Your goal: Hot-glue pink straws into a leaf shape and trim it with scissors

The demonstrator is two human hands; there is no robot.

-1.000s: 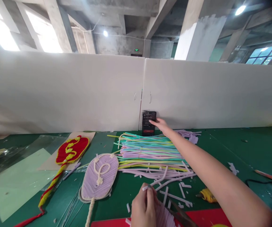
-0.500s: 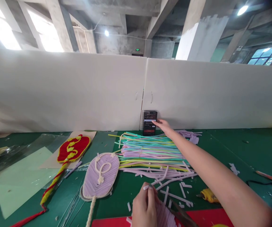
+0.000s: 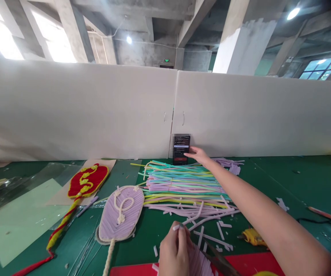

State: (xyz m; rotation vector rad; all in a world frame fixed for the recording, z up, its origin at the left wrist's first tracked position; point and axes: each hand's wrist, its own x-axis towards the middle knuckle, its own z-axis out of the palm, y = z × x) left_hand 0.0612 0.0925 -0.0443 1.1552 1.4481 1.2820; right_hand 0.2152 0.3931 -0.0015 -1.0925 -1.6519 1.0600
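Observation:
My left hand [image 3: 174, 249] is closed in a pinch on a lilac pipe cleaner [image 3: 194, 214], low in the middle of the head view. Just under it lies a lilac ribbed piece [image 3: 200, 262], partly covered by the hand. Reaching far forward, my right hand [image 3: 199, 154] has its fingers stretched out and holds nothing; a fingertip is at the screen of a phone [image 3: 180, 148] that stands upright against the white partition. Between the hands lie bundled pastel pipe cleaners [image 3: 179, 184]. A dark blade-like tool [image 3: 221, 262], perhaps scissors, lies beside the ribbed piece.
Left of my hands lie a lilac fan [image 3: 121, 214] and a red fan with yellow trim [image 3: 88, 180]. Thin wires [image 3: 86, 251] lie near the front. A yellow glue gun [image 3: 253, 236] is beneath my right forearm. The white partition [image 3: 96, 111] closes off the table's back edge.
My right hand's fingertip has slid down the phone screen, toward its lower part. My left hand keeps its pinch on the lilac pipe cleaner. The view has shifted slightly.

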